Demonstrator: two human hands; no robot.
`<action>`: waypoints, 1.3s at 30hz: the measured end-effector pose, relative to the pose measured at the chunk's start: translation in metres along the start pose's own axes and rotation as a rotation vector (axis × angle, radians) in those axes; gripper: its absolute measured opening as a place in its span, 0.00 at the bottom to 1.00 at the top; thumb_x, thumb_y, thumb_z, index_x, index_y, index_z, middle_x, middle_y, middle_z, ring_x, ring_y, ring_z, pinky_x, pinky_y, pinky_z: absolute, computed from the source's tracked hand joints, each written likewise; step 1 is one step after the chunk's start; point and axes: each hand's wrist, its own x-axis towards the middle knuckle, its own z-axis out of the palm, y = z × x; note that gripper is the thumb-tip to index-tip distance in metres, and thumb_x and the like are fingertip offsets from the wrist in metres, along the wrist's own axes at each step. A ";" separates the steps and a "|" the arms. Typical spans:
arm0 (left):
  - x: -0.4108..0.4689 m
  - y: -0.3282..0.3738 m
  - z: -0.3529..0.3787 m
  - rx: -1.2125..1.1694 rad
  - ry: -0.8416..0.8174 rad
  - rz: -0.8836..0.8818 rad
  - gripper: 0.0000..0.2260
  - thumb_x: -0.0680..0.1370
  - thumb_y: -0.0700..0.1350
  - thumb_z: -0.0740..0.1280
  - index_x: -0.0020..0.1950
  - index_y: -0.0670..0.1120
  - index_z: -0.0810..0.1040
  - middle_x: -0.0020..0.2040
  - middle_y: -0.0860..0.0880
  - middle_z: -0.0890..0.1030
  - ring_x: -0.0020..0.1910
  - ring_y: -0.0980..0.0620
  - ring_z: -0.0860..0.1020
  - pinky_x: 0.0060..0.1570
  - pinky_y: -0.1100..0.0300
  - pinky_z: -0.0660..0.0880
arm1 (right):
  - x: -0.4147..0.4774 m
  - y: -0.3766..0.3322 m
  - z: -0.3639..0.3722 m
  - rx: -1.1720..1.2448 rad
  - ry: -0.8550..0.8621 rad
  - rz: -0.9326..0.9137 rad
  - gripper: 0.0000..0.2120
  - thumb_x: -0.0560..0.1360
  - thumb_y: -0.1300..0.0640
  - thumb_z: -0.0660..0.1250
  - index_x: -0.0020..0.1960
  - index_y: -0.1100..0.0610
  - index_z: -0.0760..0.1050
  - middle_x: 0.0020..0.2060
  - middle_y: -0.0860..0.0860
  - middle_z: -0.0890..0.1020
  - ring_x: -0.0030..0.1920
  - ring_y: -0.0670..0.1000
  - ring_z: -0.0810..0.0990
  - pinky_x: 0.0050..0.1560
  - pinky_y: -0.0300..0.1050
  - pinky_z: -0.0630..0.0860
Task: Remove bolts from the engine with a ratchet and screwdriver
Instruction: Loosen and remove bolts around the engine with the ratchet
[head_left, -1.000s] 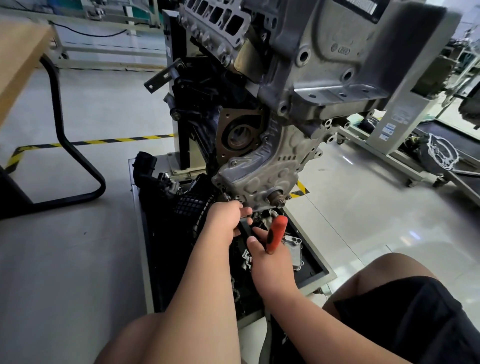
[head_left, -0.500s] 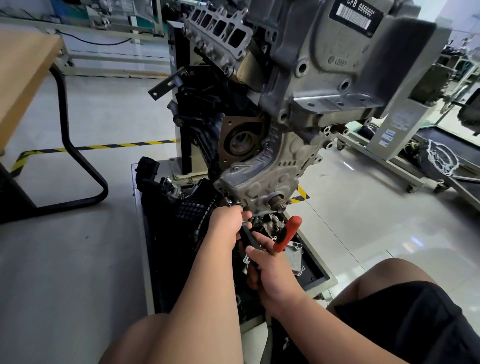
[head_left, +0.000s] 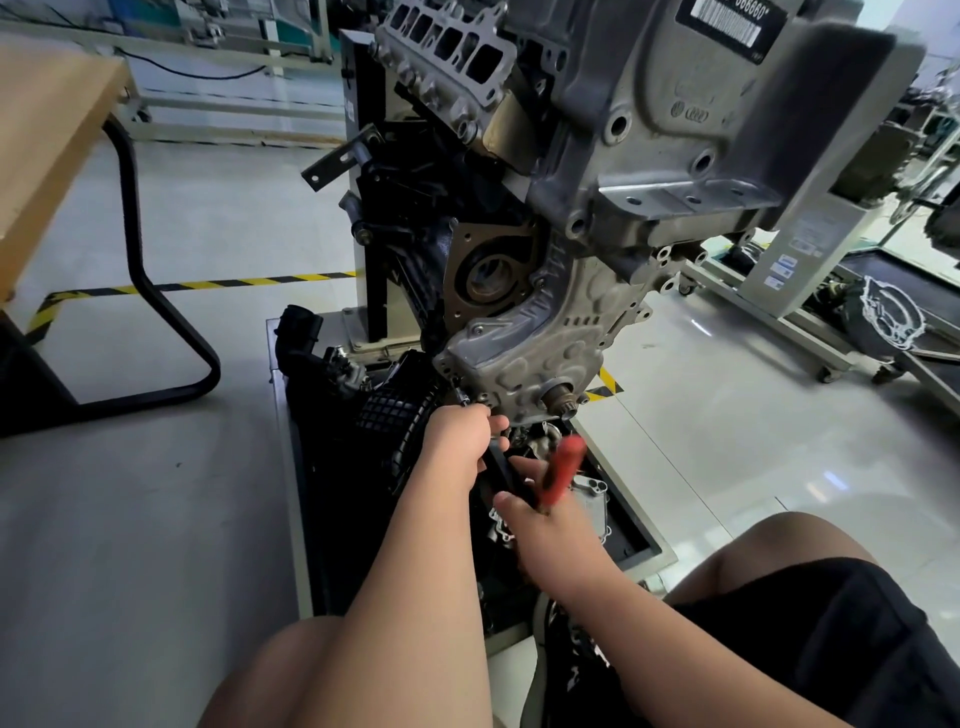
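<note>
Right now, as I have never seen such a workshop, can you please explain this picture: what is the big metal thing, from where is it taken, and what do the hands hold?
The camera sits on the person's head and looks down at both arms. The big grey block is a car engine on a stand. Below it a tray holds dark parts and a silver part. The right hand holds a red-handled tool, which is blurred. The left hand curls at the engine's lower edge, above a dark handle; what it grips is hidden.
</note>
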 end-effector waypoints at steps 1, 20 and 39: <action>0.000 0.000 -0.001 -0.003 -0.004 0.004 0.07 0.81 0.41 0.59 0.56 0.44 0.74 0.35 0.52 0.81 0.25 0.52 0.74 0.42 0.57 0.69 | 0.002 0.001 -0.002 -0.331 0.040 -0.064 0.24 0.73 0.50 0.63 0.68 0.42 0.65 0.50 0.44 0.78 0.43 0.45 0.79 0.39 0.40 0.71; -0.004 -0.010 -0.006 0.156 0.118 0.113 0.11 0.80 0.42 0.61 0.40 0.45 0.78 0.30 0.55 0.81 0.34 0.49 0.75 0.32 0.63 0.72 | 0.008 0.010 -0.002 0.113 -0.180 -0.135 0.36 0.68 0.61 0.67 0.74 0.43 0.64 0.62 0.39 0.75 0.46 0.34 0.79 0.42 0.28 0.72; -0.041 -0.051 0.115 0.160 0.191 0.175 0.08 0.81 0.45 0.63 0.44 0.50 0.80 0.45 0.48 0.83 0.40 0.50 0.79 0.44 0.56 0.74 | 0.006 0.055 -0.154 0.074 -0.054 -0.226 0.16 0.73 0.58 0.64 0.50 0.36 0.76 0.38 0.35 0.81 0.40 0.34 0.78 0.44 0.30 0.72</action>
